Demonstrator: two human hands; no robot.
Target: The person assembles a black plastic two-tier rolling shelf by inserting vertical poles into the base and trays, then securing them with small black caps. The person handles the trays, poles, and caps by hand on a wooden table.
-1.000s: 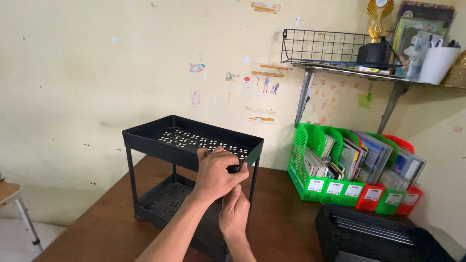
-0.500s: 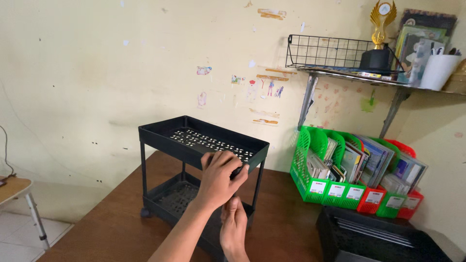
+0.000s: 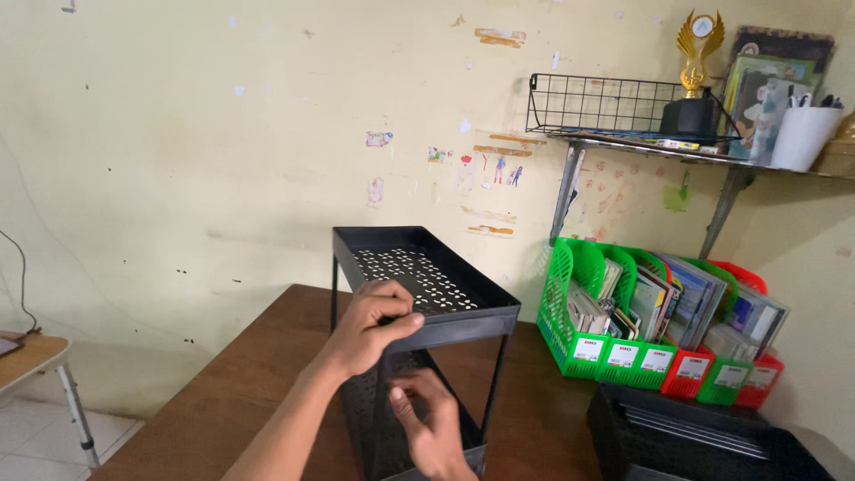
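Observation:
A black two-tier plastic rack (image 3: pixel 450 298) with perforated trays and thin poles stands on a brown wooden table (image 3: pixel 258 374), one short end towards me. My left hand (image 3: pixel 370 328) grips the near rim of the top tray at its left corner. Lower down, my right hand (image 3: pixel 429 426) sits between the tiers by the near left pole (image 3: pixel 378 419), palm turned up and fingers loosely apart; whether it touches the pole I cannot tell. The lower tray (image 3: pixel 474 445) is mostly hidden behind my hands.
Green (image 3: pixel 579 349) and red (image 3: pixel 684 374) file holders full of books line the wall at the right. A black tray (image 3: pixel 695 438) lies at the near right. A wall shelf (image 3: pixel 659 147) carries a wire basket (image 3: pixel 595 93), trophy (image 3: pixel 696 49) and white cup (image 3: pixel 802 135). A small table (image 3: pixel 27 354) stands left.
The rack has been turned, so its short end now faces me instead of its long side. My left hand stayed on the top rim; my right hand's fingers have spread.

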